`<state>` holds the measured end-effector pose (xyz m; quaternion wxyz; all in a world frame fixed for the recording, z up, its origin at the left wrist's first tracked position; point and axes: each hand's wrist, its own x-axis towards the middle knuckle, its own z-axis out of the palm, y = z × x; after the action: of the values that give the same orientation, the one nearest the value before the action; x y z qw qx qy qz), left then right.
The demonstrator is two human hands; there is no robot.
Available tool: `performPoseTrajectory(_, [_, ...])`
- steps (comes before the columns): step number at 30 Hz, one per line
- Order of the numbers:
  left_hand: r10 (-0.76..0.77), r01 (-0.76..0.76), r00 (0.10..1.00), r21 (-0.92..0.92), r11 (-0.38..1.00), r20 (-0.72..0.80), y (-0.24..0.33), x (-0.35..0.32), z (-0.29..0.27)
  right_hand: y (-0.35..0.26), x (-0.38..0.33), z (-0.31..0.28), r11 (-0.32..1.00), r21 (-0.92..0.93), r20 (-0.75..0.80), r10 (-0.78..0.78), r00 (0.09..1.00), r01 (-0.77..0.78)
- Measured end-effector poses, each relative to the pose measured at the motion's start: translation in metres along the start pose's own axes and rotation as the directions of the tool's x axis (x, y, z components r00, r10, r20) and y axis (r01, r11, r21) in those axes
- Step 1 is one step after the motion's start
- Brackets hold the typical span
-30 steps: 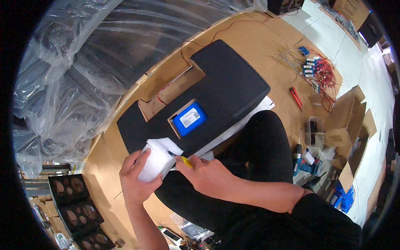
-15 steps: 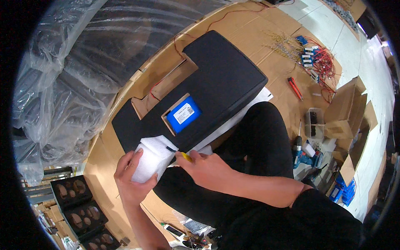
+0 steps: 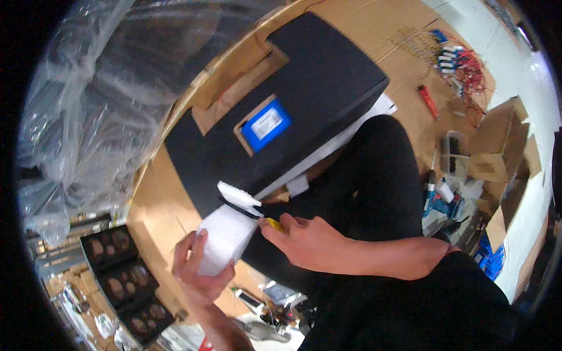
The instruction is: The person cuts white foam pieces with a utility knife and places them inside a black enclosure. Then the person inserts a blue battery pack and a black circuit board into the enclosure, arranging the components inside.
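Note:
My left hand (image 3: 196, 275) grips a white foam block (image 3: 225, 237) from below, low in the head view. My right hand (image 3: 304, 240) holds a yellow-handled knife (image 3: 270, 223) whose dark blade runs across the top of the foam. A smaller white foam piece (image 3: 237, 195) sits just above the blade, partly split from the block. Behind it lies a large black foam panel (image 3: 328, 88) with a cut-out holding a blue rectangular battery pack (image 3: 266, 124).
Brown cardboard (image 3: 374, 23) covers the work surface. Clear plastic sheeting (image 3: 105, 88) is bunched at the left. Red and blue wired parts (image 3: 459, 61) and a red tool (image 3: 428, 100) lie far right, with cardboard boxes (image 3: 497, 146). Black trays (image 3: 120, 275) stand lower left.
The foam block and both hands have shifted slightly down and right in view. The knife has gone further across the foam, and a small top piece now stands away from the block.

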<state>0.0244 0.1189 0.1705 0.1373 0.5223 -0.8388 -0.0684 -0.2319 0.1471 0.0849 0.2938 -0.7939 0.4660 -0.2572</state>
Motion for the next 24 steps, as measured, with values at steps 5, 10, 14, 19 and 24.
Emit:
performPoseTrajectory(5, [-0.283,0.283,0.959,-0.017,0.959,0.014,0.003,-0.111,0.008,-0.020,-0.024,0.062,0.988,0.006,0.118,-0.155,0.981,0.155])
performPoseTrajectory(10, [-0.381,0.376,0.922,-0.081,0.923,-0.072,-0.005,-0.158,0.047,-0.011,-0.027,0.099,0.980,0.023,0.282,-0.198,0.939,0.200])
performPoseTrajectory(14, [-0.389,0.380,0.913,-0.089,0.921,-0.126,-0.004,-0.167,0.062,-0.002,-0.034,0.101,0.975,0.011,0.292,-0.216,0.932,0.223])
performPoseTrajectory(19, [-0.383,0.373,0.916,-0.098,0.923,-0.120,-0.004,-0.165,0.064,0.001,-0.019,0.113,0.973,0.090,0.286,-0.228,0.931,0.211])
performPoseTrajectory(24, [-0.366,0.354,0.922,-0.106,0.929,-0.128,-0.007,-0.164,0.065,0.009,-0.034,0.112,0.979,-0.007,0.322,-0.192,0.927,0.205])
